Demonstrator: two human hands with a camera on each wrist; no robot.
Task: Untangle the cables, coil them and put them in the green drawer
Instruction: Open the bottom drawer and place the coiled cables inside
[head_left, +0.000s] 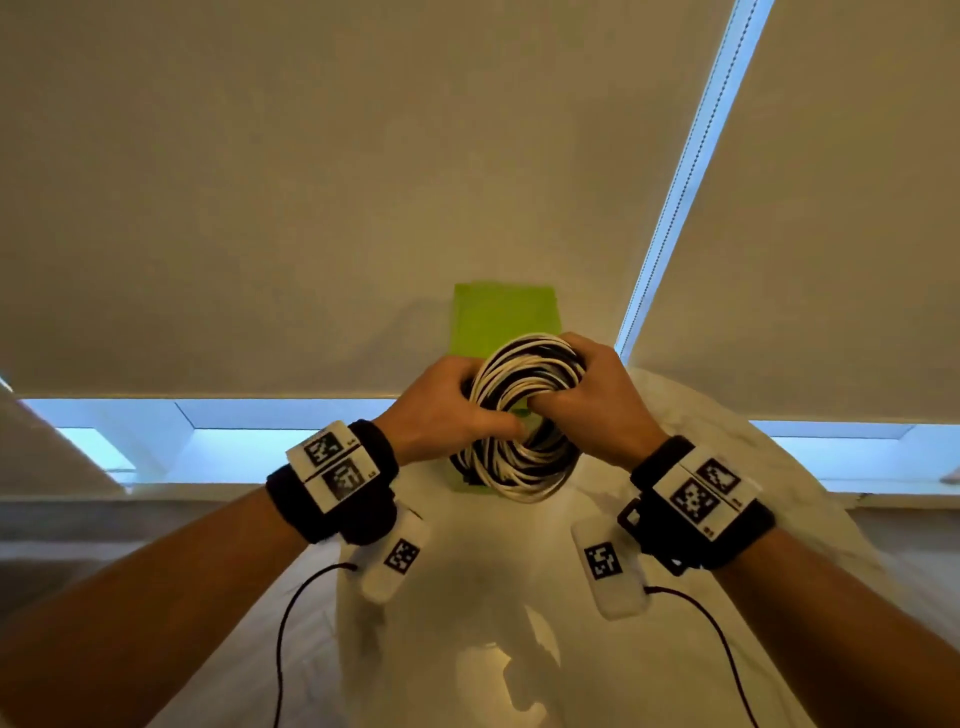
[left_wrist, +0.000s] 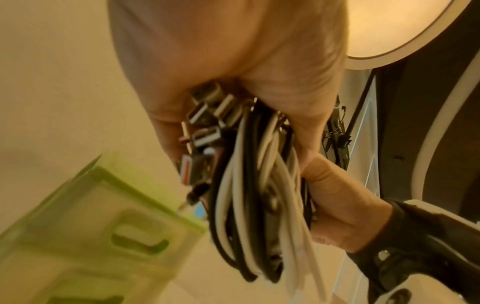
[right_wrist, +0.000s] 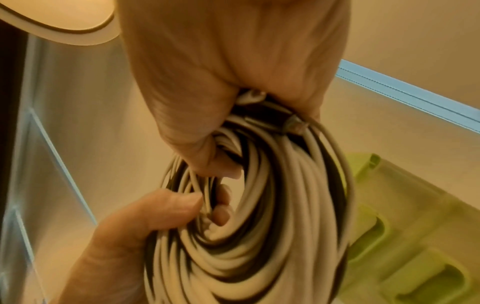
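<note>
Hands (head_left: 441, 410) gripping cable coil (head_left: 519, 457), green drawer unit (head_left: 498, 317) behind

A home room, it seems: drawn roller blinds (head_left: 311, 208) over windows, round white table (head_left: 467, 597).

green drawer (head_left: 498, 317) partly hidden behind cable coil (head_left: 519, 415), blurred in wrist views

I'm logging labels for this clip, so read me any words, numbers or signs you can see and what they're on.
No words or numbers can be read in any view.
Wrist bands, left and right: black-and-white square code patterns, plus tiny side marks too small to read.
White tags and below the wrists: code patterns only.
Cable coil, plugs and green drawer: no print visible.
</note>
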